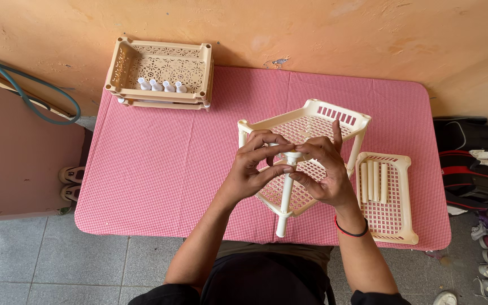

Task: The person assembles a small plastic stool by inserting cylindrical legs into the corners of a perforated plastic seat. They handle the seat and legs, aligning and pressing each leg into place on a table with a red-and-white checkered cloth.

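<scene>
Both hands, left hand (253, 164) and right hand (322, 169), pinch the white post (286, 195) top.

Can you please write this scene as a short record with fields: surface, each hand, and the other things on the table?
surface: table with red checked cloth
left hand: fingertips at the top of the white post
right hand: fingertips at the same post top, red band on the wrist
held piece: cream basket tray, tilted, with the post at its near corner
right side: flat cream tray holding loose white tubes
far left: stacked cream trays with small white caps
</scene>
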